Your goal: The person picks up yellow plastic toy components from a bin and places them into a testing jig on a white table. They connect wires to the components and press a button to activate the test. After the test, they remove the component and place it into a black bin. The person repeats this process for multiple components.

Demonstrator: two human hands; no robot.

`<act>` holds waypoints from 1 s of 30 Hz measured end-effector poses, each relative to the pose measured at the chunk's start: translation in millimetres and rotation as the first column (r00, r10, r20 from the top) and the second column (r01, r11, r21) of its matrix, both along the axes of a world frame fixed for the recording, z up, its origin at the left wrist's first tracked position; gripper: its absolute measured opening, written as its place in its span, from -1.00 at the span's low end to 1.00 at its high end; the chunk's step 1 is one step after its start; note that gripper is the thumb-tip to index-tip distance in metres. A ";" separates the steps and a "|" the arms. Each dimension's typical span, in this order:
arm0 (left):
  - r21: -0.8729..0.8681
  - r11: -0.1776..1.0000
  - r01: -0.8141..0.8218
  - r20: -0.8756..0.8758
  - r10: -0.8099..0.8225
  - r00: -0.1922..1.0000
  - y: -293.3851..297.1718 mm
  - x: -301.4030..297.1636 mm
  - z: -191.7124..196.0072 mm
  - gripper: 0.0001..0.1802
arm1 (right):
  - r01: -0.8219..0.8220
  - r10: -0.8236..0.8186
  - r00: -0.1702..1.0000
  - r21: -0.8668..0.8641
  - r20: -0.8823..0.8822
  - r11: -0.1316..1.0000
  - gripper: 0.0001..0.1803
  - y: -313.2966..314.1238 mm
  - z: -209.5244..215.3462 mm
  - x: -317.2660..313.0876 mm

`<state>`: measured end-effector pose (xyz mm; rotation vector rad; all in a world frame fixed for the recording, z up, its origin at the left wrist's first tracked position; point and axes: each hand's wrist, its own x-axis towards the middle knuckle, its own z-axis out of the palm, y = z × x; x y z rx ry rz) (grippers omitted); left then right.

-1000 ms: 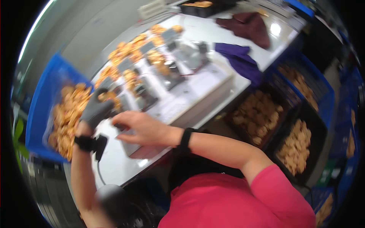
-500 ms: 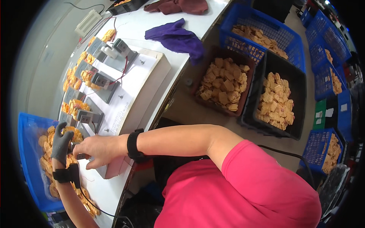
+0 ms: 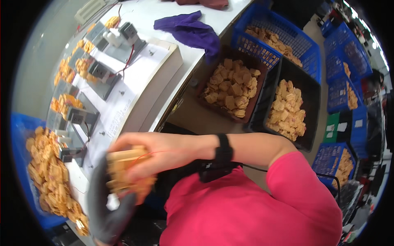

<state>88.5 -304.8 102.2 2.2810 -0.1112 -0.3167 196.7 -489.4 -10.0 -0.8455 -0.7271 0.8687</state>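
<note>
Between my hands, above the table's front edge, is a blurred bundle of yellow-tan pieces (image 3: pixel 123 164) with a thin red wire across it. My right hand (image 3: pixel 162 153), bare and with a black band at the wrist, grips it from above and the right, thumb pressed on its face. The grey-gloved left hand (image 3: pixel 102 201) curls round its left and lower side. Just beyond is a white box-shaped stand (image 3: pixel 119 104) carrying several grey fixtures (image 3: pixel 78 117) with small grey-black blocks, red wires and yellow pieces. My left hand hides the bundle's lower left part.
A blue bin (image 3: pixel 18 164) at the left has yellow-tan pieces spilling onto the white table. A purple cloth (image 3: pixel 186 30) lies at the far side. To the right, a brown bin (image 3: pixel 201 82), a black bin (image 3: pixel 314 98) and a blue basket (image 3: pixel 308 39) hold similar pieces.
Both hands have come away from the nearest fixture, toward my body and to the right. The bundle of yellow-tan pieces now shows between them. The view has shifted slightly.
</note>
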 end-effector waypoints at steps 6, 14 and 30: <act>-0.101 0.995 -0.007 0.079 0.015 0.997 -1.3 -12.5 -29.7 -0.19 | -0.002 0.001 1.000 -0.679 -0.002 0.734 -0.44 -128.0 -82.1 31.8; -0.157 0.757 -0.634 0.221 0.652 0.725 50.8 -79.3 -83.7 -0.50 | 0.798 -0.770 0.337 -0.599 0.542 -0.073 -0.29 -255.8 -195.3 146.8; -0.275 0.457 -0.846 0.563 0.790 0.243 88.1 -86.0 -149.7 -0.65 | 0.277 -0.181 0.961 -0.788 0.211 0.551 -0.68 -177.3 -73.9 73.6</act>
